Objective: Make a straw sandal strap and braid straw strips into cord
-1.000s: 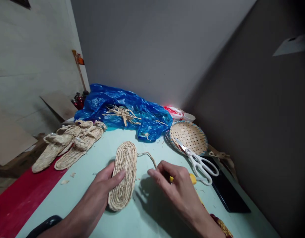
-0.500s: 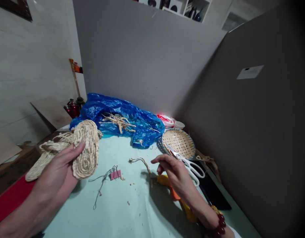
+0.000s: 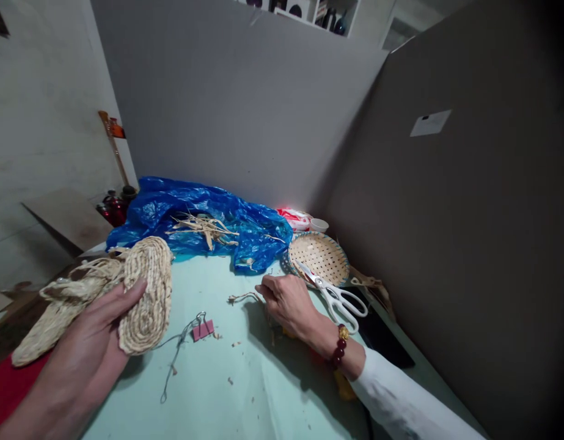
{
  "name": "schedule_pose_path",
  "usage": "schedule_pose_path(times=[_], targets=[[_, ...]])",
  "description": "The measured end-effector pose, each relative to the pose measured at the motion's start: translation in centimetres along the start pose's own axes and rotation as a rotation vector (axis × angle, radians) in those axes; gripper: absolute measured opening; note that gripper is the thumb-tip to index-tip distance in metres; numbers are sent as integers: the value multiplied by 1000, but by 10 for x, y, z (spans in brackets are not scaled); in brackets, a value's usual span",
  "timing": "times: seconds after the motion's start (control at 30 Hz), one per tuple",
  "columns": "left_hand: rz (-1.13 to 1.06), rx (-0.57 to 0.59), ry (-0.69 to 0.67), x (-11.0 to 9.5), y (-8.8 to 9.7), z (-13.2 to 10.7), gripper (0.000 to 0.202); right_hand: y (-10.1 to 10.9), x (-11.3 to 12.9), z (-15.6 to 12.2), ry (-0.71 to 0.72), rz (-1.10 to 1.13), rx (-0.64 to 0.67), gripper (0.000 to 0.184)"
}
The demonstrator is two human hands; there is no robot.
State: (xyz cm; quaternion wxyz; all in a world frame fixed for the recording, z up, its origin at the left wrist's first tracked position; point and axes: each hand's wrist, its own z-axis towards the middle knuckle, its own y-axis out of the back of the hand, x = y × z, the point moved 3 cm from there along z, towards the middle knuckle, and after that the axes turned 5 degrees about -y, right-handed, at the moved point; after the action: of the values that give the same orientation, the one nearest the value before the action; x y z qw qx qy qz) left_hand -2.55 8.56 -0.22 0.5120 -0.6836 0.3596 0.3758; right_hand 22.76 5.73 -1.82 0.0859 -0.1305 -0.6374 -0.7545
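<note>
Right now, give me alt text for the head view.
A person's left hand holds a coiled straw sole while the right hand is bent over a short cord, its grip hidden. A pink clip lies between them on a pale green table. Beyond are blue plastic with straw, and a basket beside white scissors.

No txt, brand or no. legible anywhere. White label (image 3: 431,123) on dark panel (image 3: 446,208), upper R of frame, has a small dark mark near its top edge, too small to read. Red-&-white packet (image 3: 294,219), approx. ctr, shows red patches; can't tell if any are letters. Items on shelf (image 3: 317,11), top ctr-R, also unreadable.
</note>
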Motion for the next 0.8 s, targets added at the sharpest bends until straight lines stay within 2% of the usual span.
schedule_pose_path(times=[0.2, 0.37, 0.53, 0.67, 0.8], targets=[[13, -39, 62, 8, -3, -2, 27, -4, -6, 0, -38, -133, 69, 24], [17, -86, 71, 10, -1, -3, 28, -8, -4, -4, -12, -61, 159, 19], [22, -54, 102, 12, 2, -3, 25, -1, -11, -6, -25, 243, 134, 12], [7, -44, 86, 20, 17, 14, 24, 7, -20, -8, -29, 582, 139, 11], [34, 1, 209, 31, 27, 27, 26, 14, -23, -9, -51, 900, 151, 16]])
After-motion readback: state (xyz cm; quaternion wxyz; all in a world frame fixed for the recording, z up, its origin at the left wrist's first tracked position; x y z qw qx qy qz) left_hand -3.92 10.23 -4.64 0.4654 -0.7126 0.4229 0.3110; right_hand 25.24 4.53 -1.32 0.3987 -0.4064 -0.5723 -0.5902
